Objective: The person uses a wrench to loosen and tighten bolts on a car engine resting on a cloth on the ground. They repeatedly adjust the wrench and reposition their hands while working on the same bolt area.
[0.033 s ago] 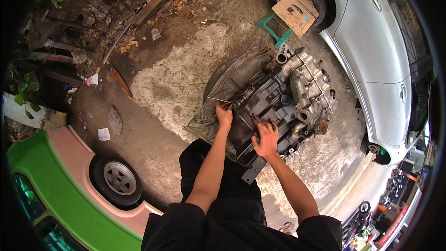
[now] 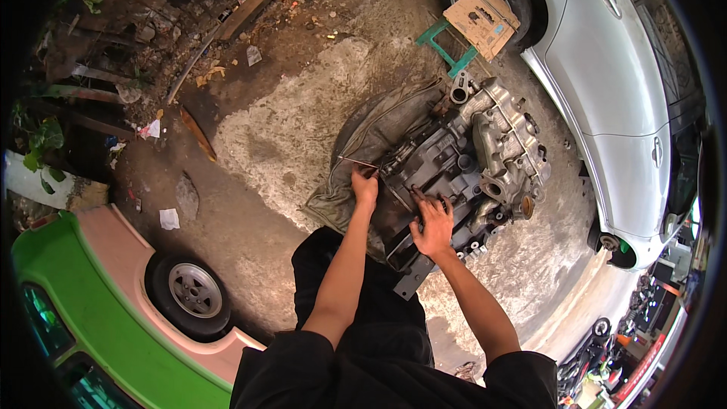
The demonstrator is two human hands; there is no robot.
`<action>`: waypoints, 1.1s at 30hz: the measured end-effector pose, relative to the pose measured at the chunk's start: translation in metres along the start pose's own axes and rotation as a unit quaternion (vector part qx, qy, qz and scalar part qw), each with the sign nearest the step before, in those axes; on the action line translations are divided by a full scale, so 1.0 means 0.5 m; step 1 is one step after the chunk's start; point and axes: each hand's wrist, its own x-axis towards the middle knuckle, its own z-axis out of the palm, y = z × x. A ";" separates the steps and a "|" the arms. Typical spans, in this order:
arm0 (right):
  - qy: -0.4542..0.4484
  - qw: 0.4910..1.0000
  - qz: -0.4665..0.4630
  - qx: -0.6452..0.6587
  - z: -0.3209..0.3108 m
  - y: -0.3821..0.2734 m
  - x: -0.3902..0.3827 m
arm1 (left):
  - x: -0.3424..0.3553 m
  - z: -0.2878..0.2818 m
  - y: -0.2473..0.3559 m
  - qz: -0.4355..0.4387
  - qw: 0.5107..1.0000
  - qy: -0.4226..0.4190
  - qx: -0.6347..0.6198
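Left hand (image 2: 365, 183): fingers closed on thin, straight metal rod (image 2: 356, 162), beside engine edge. Right hand (image 2: 434, 229): fingers spread, bent, resting on engine (image 2: 435, 160). Dull grey, ribbed metal ahead of fingertips; rounded silver casting (image 2: 503, 136) beyond right fingers. Wrinkled cloth (image 2: 390, 117) ahead of left fingers; rough concrete (image 2: 280, 121), open room, leftward.

Shows dull, uneven metal on engine (image 2: 432, 167) under right hand (image 2: 435, 229), smooth sheen on slim rod (image 2: 354, 160) in left hand (image 2: 365, 188), matt creased cloth (image 2: 390, 111) beyond it.
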 end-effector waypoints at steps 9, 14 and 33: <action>0.015 1.000 -0.007 -0.001 -0.001 -0.002 0.001 | 0.028 -0.028 -0.001 -0.153 0.971 -0.028 -0.182; 0.034 0.999 -0.008 0.009 0.000 -0.005 0.002 | 0.025 -0.038 -0.030 0.019 0.997 -0.047 -0.063; 0.064 0.989 0.080 0.108 -0.001 -0.032 0.014 | -0.070 -0.185 0.111 0.204 0.931 -0.115 0.281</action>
